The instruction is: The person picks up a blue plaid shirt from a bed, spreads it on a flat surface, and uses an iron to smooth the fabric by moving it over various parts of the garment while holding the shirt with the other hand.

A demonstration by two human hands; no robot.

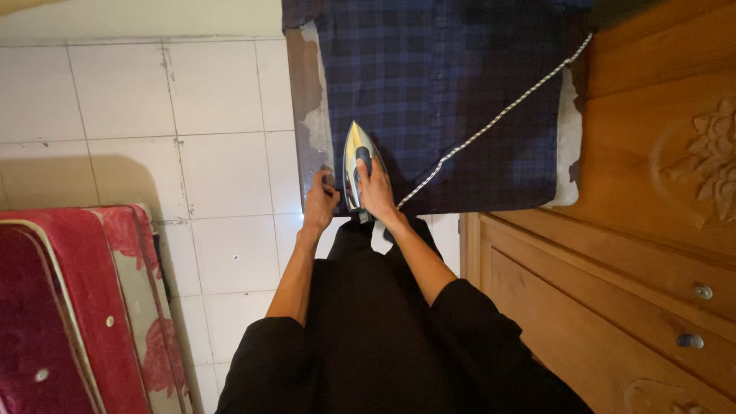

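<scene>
A dark blue plaid shirt (452, 84) lies flat on an ironing board (305, 92) with a worn, peeling cover. A silver iron (354, 150) with a dark handle rests on the shirt's near left corner. My right hand (376, 188) is shut on the iron's handle. My left hand (320, 201) grips the near left edge of the shirt and board beside the iron. A braided white cord (498, 119) runs from the iron diagonally across the shirt toward the upper right.
A carved wooden dresser (636, 253) with drawers and metal knobs stands close on the right. White floor tiles (192, 153) spread to the left. A red floral mattress (77, 307) leans at the lower left.
</scene>
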